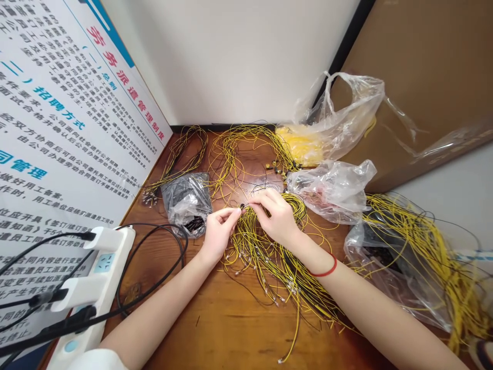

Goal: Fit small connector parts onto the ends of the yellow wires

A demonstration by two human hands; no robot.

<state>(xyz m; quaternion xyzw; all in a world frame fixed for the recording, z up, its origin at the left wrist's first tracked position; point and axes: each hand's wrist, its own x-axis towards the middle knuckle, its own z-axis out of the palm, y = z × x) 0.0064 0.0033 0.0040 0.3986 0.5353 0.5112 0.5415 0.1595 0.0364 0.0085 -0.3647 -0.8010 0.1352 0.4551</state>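
Note:
Over the middle of the table, my left hand pinches a small black part between thumb and fingertips. My right hand is closed in a pinch just right of that part, its fingertips almost meeting the left ones. What the right fingers hold is too small to make out. Beneath both hands spreads a thick bundle of yellow and black wires, many with small pale connectors at their ends.
More wires lie at the back beside a bag of yellow pieces. A grey plastic bag sits left, clear bags right. A white power strip with black cables lines the left edge. Wires heap at far right.

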